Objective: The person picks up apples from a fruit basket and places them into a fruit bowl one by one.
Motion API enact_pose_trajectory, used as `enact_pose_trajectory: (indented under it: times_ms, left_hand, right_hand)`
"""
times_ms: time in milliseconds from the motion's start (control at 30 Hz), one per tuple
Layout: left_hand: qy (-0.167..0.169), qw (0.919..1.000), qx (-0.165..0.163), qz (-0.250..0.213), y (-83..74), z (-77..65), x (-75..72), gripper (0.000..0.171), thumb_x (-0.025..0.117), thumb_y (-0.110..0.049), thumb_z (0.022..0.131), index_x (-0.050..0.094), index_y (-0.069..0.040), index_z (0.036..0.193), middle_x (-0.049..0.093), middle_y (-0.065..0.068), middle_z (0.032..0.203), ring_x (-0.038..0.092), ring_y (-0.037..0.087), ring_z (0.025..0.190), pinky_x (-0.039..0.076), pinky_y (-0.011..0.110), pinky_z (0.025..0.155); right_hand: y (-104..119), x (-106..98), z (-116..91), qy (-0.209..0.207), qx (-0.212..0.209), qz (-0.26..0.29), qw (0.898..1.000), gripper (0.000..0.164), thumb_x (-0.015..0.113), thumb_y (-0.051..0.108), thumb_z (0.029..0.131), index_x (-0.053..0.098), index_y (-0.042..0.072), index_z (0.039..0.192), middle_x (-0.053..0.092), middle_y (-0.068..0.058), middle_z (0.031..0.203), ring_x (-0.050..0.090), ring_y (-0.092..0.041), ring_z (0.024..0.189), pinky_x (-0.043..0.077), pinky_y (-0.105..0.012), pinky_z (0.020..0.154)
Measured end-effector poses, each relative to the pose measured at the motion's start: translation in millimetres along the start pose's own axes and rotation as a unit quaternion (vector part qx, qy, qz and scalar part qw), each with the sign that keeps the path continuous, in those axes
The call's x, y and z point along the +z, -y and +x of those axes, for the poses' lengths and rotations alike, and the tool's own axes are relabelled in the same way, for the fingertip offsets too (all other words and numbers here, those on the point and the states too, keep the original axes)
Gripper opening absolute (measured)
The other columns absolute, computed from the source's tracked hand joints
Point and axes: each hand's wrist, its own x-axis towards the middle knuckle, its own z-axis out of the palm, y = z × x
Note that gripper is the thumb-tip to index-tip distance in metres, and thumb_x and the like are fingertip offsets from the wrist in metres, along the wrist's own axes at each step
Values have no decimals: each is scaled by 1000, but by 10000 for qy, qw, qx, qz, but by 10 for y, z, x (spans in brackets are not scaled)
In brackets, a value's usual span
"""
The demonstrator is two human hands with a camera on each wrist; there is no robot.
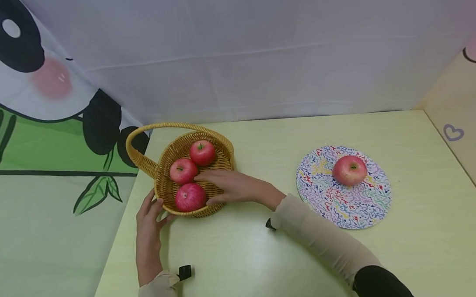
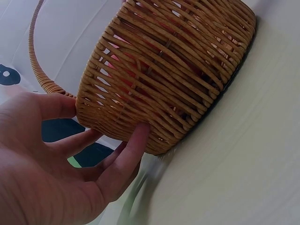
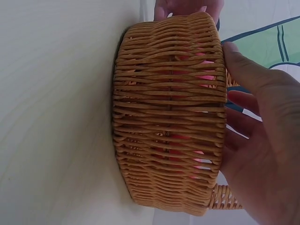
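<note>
A wicker basket (image 1: 222, 162) with a tall looped handle (image 1: 174, 124) stands on the table's left side. It holds two red apples (image 1: 202, 153) and a round magenta item (image 1: 190, 197) with pale streaks, whose kind I cannot tell. My left hand (image 1: 149, 228) touches the basket's outer left side, fingers spread against the weave (image 2: 164, 70). Over the near right rim reaches my right hand (image 1: 239, 185), its extended fingers inside beside the fruit. In the right wrist view the basket wall (image 3: 168, 112) hides part of those fingers; no fruit shows in their grasp.
On the right of the pale table (image 1: 234, 262) lies a round mat (image 1: 342, 210) with a multicoloured squiggle pattern, and another red apple (image 1: 350, 170) sits on it. A pale cloth (image 1: 259, 78) hangs behind the table. A printed cartoon backdrop (image 1: 45, 142) is at the left.
</note>
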Motion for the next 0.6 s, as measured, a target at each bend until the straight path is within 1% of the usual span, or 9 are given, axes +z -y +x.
enact_pose_trajectory:
  times_ms: [300, 500, 600]
  left_hand:
    - [10, 10000, -19, -76, -2, -5, 3, 52, 49, -33, 110, 39, -32, 161, 42, 5, 162, 54, 12, 126, 62, 20, 81]
    - [-14, 10000, -53, -50, -12, -1, 7, 52, 49, -33, 110, 39, -33, 161, 43, 5, 161, 54, 12, 126, 61, 20, 82]
    - [-32, 10000, -44, -58, -12, -6, 10, 52, 50, -33, 109, 40, -33, 161, 43, 5, 161, 55, 12, 126, 61, 20, 82]
  right_hand:
    - [-1, 15, 115, 197, 68, -78, 9998, 75, 73, 39, 98, 40, 13, 160, 43, -3, 165, 38, -20, 155, 33, -37, 128]
    - [1, -15, 199, 360, 144, 85, 9992, 78, 76, 35, 97, 39, 9, 160, 45, -6, 163, 40, -22, 154, 35, -38, 127]
    - [11, -25, 239, 498, 269, 129, 9983, 80, 77, 34, 96, 38, 10, 161, 43, -6, 164, 38, -22, 155, 34, -38, 128]
